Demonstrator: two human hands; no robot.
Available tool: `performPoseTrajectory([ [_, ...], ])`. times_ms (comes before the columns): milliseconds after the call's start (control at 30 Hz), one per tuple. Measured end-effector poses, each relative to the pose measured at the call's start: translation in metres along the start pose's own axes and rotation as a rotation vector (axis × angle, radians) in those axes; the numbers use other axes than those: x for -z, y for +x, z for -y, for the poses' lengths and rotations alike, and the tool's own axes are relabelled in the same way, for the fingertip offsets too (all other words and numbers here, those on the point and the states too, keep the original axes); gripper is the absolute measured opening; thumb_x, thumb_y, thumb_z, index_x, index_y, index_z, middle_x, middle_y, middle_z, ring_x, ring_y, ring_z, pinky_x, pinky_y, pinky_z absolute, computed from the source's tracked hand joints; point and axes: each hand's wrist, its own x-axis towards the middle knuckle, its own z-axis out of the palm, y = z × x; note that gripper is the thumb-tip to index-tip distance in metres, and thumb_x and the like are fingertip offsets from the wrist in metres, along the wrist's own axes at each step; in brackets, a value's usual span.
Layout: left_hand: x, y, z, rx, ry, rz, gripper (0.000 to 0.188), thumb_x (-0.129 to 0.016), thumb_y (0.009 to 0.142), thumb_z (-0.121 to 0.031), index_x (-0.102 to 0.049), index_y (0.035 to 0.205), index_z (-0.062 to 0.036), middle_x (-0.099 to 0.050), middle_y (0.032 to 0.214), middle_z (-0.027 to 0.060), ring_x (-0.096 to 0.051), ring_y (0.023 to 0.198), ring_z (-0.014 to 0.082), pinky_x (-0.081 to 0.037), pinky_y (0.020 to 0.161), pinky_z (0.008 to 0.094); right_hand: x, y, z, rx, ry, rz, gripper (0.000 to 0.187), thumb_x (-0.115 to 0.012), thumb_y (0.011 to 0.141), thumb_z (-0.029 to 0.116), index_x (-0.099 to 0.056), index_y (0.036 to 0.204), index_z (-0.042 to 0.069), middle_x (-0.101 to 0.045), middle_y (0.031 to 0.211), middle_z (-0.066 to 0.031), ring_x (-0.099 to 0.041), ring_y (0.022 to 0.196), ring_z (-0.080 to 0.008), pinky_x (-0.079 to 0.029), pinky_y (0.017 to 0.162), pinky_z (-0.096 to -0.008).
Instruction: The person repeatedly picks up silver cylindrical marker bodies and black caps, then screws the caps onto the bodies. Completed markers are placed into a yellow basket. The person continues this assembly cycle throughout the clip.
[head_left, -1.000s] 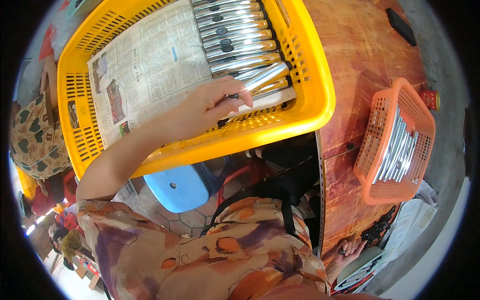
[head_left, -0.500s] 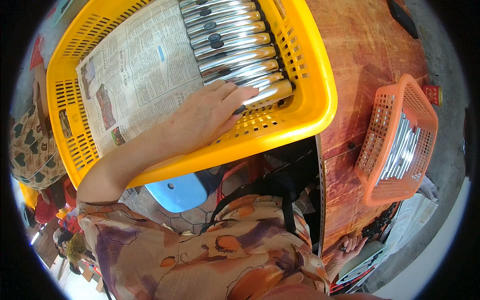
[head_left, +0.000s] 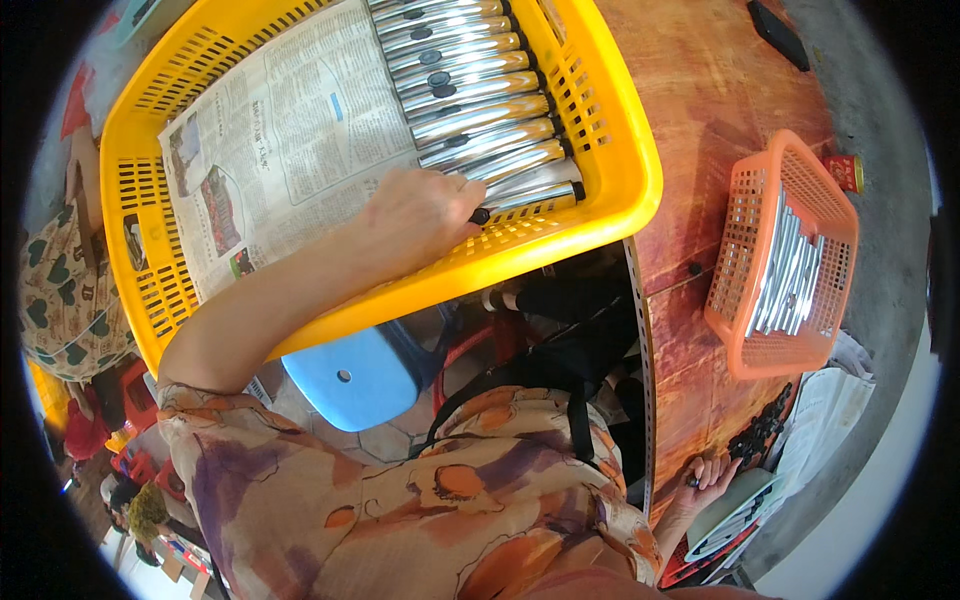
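My left hand (head_left: pixel 425 212) reaches into a yellow basket (head_left: pixel 440 292), with its fingers curled around the near end of a thin chrome tube (head_left: pixel 535 197). That tube has black ends and lies nearest the basket's front wall. Beyond it several more chrome tubes (head_left: pixel 480 95) with black end pieces lie side by side. Beneath my wrist spreads a newspaper sheet (head_left: pixel 290 130), which lines the basket. At the lower right, over the tabletop, my right hand (head_left: pixel 712 474) has its fingers bent around a small black piece (head_left: pixel 692 481). Loose black pieces (head_left: pixel 765 425) lie just past it.
An orange basket (head_left: pixel 735 240) with several bare silver tubes (head_left: pixel 788 270) stands on the reddish wooden table (head_left: pixel 680 330). A small red can (head_left: pixel 845 173) and a black phone-like object (head_left: pixel 778 35) are beyond. A blue stool (head_left: pixel 350 385) stands below. Another person (head_left: pixel 70 290) is at the left.
My left hand has drawn back slightly and closed more on the near tube, which now lies apart from its neighbours. My right hand has risen slightly in view. The whole view has shifted a little.
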Motion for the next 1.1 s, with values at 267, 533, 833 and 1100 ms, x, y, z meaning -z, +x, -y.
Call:
performPoseTrajectory([
  [267,0.006,-0.002,-0.003,0.100,-0.011,0.124,0.024,-0.062,0.079,-0.029,-0.060,0.082,-0.0050,-0.062,0.070,0.0170,-0.061,0.068,0.0354,-0.047,0.061,0.0454,0.003,-0.003,-0.002,0.038,0.014,0.053,0.038,-0.039,0.098,0.030,-0.035,0.063,0.014,-0.025,0.044,0.0043,-0.020,0.033,-0.0059,-0.021,0.038,-0.0228],
  [533,0.006,0.003,0.012,-0.027,-0.236,0.109,0.021,-0.059,0.079,-0.019,-0.063,0.094,-0.0044,-0.063,0.080,0.0188,-0.061,0.074,0.0353,-0.048,0.066,0.0411,0.018,-0.006,-0.007,0.030,0.175,0.122,0.034,-0.034,0.099,0.027,-0.046,0.069,0.014,-0.026,0.044,0.0053,-0.022,0.032,-0.0058,-0.021,0.038,-0.0229],
  [833,0.084,-0.015,-0.028,0.133,-0.239,-0.218,0.025,-0.055,0.090,-0.016,-0.058,0.105,0.0030,-0.055,0.077,0.0038,-0.045,0.062,0.0085,-0.038,0.053,0.0218,0.017,-0.030,0.022,0.044,-0.114,-0.007,0.037,-0.058,0.089,0.028,-0.039,0.059,0.017,-0.027,0.048,0.0081,-0.024,0.038,-0.0046,-0.019,0.039,-0.0225],
  [1100,0.061,-0.010,-0.189,-0.139,-0.307,-0.072,0.019,-0.055,0.087,-0.004,-0.057,0.104,0.0059,-0.061,0.079,0.0115,-0.055,0.067,0.0130,-0.046,0.062,0.0268,0.096,-0.103,0.173,0.426,-0.925,-0.628,0.036,-0.072,0.073,0.040,-0.066,0.074,0.005,-0.050,0.053,0.0012,-0.043,0.045,-0.0052,-0.032,0.039,-0.0209],
])
